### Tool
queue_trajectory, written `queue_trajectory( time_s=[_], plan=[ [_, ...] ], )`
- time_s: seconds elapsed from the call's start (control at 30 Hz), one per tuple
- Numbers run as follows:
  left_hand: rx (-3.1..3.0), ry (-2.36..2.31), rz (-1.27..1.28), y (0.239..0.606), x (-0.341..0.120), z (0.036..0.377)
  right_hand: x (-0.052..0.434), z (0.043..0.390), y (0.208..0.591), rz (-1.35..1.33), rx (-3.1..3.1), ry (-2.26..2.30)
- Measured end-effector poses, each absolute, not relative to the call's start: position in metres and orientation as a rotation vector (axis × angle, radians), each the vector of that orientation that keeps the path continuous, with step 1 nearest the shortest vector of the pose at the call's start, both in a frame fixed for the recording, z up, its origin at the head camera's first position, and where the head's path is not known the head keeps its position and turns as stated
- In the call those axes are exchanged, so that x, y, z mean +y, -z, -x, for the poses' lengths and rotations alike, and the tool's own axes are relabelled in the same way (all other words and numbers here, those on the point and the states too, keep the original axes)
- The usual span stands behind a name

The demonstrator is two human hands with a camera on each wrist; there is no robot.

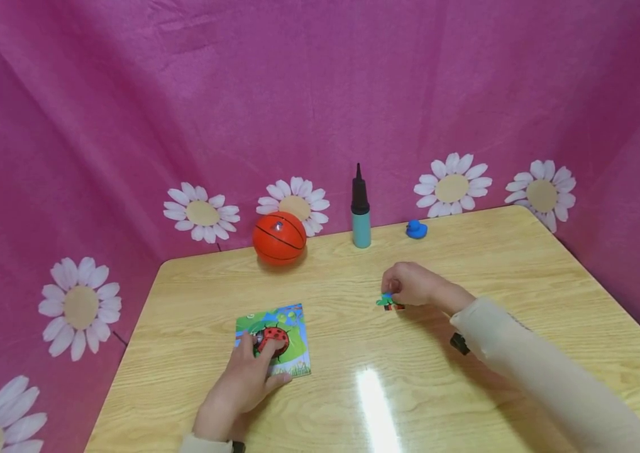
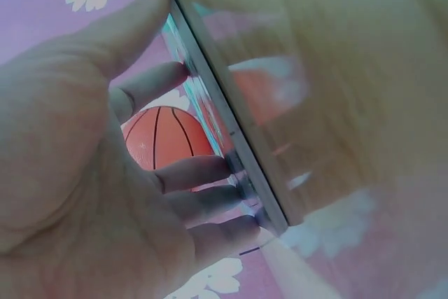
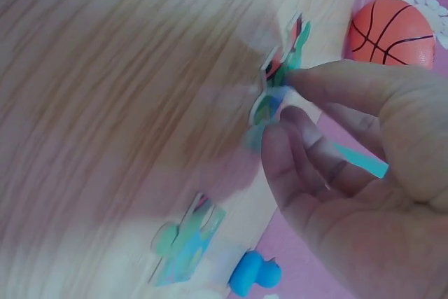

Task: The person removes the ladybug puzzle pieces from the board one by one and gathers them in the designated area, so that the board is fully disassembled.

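Observation:
My left hand (image 1: 266,352) lies flat on a square ladybug puzzle board (image 1: 297,327) on the near left of the wooden table (image 1: 524,264). Its fingers cover part of the red ladybug. The left wrist view shows that hand (image 2: 189,82) with straight fingers (image 2: 196,173) against the board's edge (image 2: 224,124). To the right, my right hand (image 1: 390,296) pinches a small green, red and black puzzle piece (image 1: 389,304) just on the table top. In the right wrist view the thumb and fingers of the right hand (image 3: 280,106) hold this piece (image 3: 283,61) on edge.
An orange basketball (image 1: 278,238), a teal hand pump (image 1: 360,211) and a blue toy duck (image 1: 416,229) stand along the table's far edge. Another small green-blue piece (image 3: 185,239) lies on the wood near the duck (image 3: 253,274). Pink daisy-print cloth surrounds the table.

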State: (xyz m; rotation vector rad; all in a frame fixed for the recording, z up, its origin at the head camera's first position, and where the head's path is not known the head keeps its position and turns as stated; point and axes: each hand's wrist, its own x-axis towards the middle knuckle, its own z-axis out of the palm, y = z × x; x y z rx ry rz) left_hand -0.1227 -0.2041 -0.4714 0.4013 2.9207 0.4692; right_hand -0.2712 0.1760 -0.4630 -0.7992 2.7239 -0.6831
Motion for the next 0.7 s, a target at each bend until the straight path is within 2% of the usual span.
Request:
queue_trajectory(
  time_s=[0.33, 0.7],
  plan=[
    [2.955, -0.422, -0.417, 0.468, -0.198, 0.113, 0.142, 0.272, 0.464, 0.987, 2.799, 0.791],
    [3.004, -0.286, -0.421, 0.462, -0.195, 0.109, 0.052, 0.256, 0.458, 1.068, 2.644, 0.886]
  ],
)
